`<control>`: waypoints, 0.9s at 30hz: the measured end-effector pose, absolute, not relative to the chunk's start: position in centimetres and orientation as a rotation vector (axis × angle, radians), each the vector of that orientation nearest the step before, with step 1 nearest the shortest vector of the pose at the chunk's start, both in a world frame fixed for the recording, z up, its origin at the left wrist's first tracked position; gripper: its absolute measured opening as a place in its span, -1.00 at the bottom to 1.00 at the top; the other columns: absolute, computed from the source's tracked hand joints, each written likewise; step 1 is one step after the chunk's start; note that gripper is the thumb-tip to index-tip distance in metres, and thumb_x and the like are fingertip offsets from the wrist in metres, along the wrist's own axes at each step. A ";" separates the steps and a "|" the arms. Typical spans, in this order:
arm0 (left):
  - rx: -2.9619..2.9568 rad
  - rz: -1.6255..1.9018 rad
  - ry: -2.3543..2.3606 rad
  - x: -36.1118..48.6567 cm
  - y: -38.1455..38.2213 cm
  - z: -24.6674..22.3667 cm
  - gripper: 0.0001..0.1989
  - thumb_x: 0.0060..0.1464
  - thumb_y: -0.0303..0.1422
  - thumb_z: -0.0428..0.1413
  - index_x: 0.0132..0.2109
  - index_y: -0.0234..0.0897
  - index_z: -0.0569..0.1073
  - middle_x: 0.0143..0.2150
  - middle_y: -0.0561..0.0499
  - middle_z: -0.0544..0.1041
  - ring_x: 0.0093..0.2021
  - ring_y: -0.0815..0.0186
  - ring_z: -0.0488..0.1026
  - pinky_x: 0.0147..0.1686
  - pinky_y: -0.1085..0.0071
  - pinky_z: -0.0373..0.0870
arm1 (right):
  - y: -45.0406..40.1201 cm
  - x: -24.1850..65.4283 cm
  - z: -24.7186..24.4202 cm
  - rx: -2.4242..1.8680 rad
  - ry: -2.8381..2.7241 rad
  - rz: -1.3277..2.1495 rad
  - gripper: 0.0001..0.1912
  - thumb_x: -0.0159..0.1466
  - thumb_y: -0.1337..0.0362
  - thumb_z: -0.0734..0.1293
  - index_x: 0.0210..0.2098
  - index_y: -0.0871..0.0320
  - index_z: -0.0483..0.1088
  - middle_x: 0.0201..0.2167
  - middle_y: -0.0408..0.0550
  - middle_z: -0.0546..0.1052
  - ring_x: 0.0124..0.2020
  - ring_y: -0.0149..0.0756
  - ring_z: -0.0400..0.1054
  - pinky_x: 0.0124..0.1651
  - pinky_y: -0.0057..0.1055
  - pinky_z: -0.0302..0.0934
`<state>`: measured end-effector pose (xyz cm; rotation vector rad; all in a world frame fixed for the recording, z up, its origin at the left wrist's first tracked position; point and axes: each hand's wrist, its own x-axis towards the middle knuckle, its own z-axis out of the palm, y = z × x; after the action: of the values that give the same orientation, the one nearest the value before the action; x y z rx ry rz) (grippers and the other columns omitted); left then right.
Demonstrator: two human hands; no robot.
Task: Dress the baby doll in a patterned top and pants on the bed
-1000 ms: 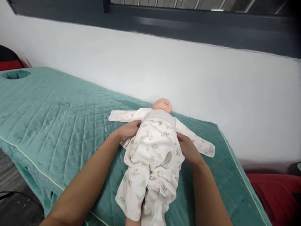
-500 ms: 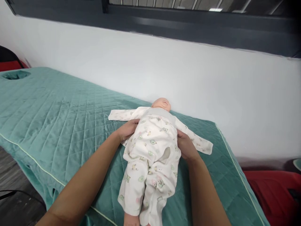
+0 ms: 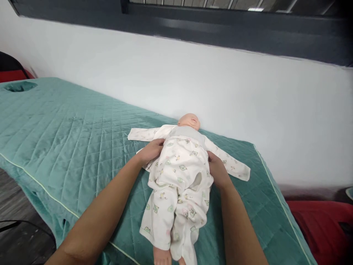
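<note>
Hole: the dark hole (image 3: 20, 86) is in the green quilted cover (image 3: 82, 117) of the table, at the far left.
Cable: the black cable (image 3: 26, 221) lies on the dark floor (image 3: 9, 193), at lower left.
Left hand: the left hand (image 3: 151, 151) touches the pants at the left side of the picture, near the waist; its fingers are bent, but I cannot tell if they grip the cloth.
Doll: the doll (image 3: 189, 121) lies on its back on the table, head near the wall (image 3: 124, 66), bare feet toward the person.
Shirt: the white shirt (image 3: 233, 165) has both sleeves spread outward.
Pants: the printed pants (image 3: 179, 176) cover legs and belly, with an opening at the crotch.
Right hand: the right hand (image 3: 219, 170) touches the opposite side of the pants; its fingertips are partly hidden, so its grip I cannot tell.
</note>
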<state>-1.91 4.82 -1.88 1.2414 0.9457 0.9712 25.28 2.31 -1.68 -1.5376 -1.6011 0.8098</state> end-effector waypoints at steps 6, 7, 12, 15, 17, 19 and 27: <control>1.535 1.133 1.249 -1.6 4.8 -2.3 -0.85 -0.04 -0.41 0.11 -0.25 -0.29 0.47 -0.28 0.01 0.57 -0.23 0.23 0.46 -0.17 0.32 0.39 | 3.3 25.8 -2.7 -1.639 -1.521 0.665 -0.78 0.09 0.30 0.26 -0.26 0.08 0.46 -0.26 -0.05 0.60 -0.21 -0.13 0.43 -0.08 -0.20 0.26; 1.563 1.156 1.287 -1.6 4.8 -2.4 -0.85 -0.04 -0.42 0.10 -0.25 -0.28 0.47 -0.29 0.03 0.56 -0.24 0.25 0.45 -0.17 0.32 0.39 | 3.3 25.8 -2.6 -1.649 -1.490 0.643 -0.82 0.10 0.28 0.27 -0.29 0.08 0.45 -0.28 -0.05 0.59 -0.22 -0.14 0.44 -0.08 -0.20 0.26; 1.620 1.360 1.302 -1.1 4.8 -2.8 -0.84 0.04 -0.46 0.08 -0.19 -0.25 0.45 -0.21 0.00 0.52 -0.20 0.28 0.45 -0.11 0.31 0.41 | 2.7 24.9 -1.0 -1.500 -1.296 0.507 -0.80 0.14 0.14 0.39 -0.29 0.09 0.46 -0.31 -0.06 0.55 -0.25 -0.22 0.41 -0.06 -0.23 0.28; 1.659 1.556 1.175 -0.7 5.0 -2.1 -0.82 0.14 -0.44 0.04 -0.11 -0.23 0.46 -0.07 -0.05 0.47 -0.04 0.26 0.43 0.00 0.31 0.40 | 2.3 23.7 0.1 -1.295 -1.350 0.558 -0.79 0.18 0.12 0.40 -0.25 0.08 0.47 -0.22 -0.06 0.53 -0.15 -0.23 0.39 -0.03 -0.27 0.28; 1.771 1.558 1.070 -0.3 5.1 -1.1 -0.77 0.18 -0.42 0.03 -0.04 -0.21 0.47 0.05 -0.08 0.42 0.09 0.25 0.38 0.08 0.30 0.36 | 2.4 23.0 0.7 -1.201 -1.455 0.566 -0.83 0.21 0.13 0.39 -0.27 0.07 0.48 -0.19 -0.06 0.50 -0.08 -0.22 0.37 -0.02 -0.28 0.29; 1.893 1.430 0.991 0.0 5.3 -0.1 -0.75 0.22 -0.38 0.02 0.02 -0.18 0.47 0.10 -0.08 0.41 0.13 0.23 0.35 0.12 0.29 0.32 | 2.7 22.7 0.9 -1.147 -1.559 0.570 -0.85 0.24 0.13 0.37 -0.27 0.06 0.48 -0.15 -0.05 0.45 -0.03 -0.21 0.33 -0.04 -0.29 0.29; 2.068 0.886 0.875 -1.0 7.0 3.0 -0.72 0.10 -0.17 0.18 -0.09 -0.19 0.48 0.03 -0.07 0.38 -0.02 0.21 0.37 -0.03 0.30 0.33 | 4.4 24.5 1.2 -1.245 -1.876 0.735 -0.79 0.24 0.08 0.37 -0.28 0.04 0.32 -0.12 -0.09 0.32 -0.11 -0.25 0.24 -0.07 -0.30 0.19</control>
<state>-1.04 7.01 2.97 2.0675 0.8752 0.8859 24.52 4.39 1.19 -1.2445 -1.8756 0.7351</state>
